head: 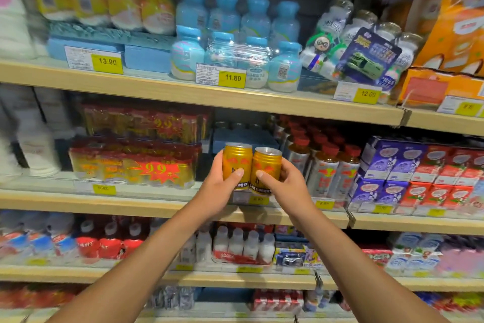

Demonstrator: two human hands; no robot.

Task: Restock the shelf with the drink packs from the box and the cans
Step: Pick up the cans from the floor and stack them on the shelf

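Note:
My left hand [218, 186] grips a gold can with red print [235, 160], held upright. Right beside it, touching, is a second gold can [267, 165] gripped by my right hand [285, 186]. Both cans hover at the front edge of the second shelf [157, 207], in front of a dark gap where a blue tray [243, 136] sits further back. Shrink-wrapped packs of the same gold cans [136, 163] with red 9.9 stickers are stacked left of the gap. No box is in view.
Red-capped bottles [324, 165] stand right of the gap, with purple and red carton packs [419, 173] beyond. The shelf above holds blue bottle packs [235, 42] and yellow price tags. Lower shelves carry white and red bottles [243, 244].

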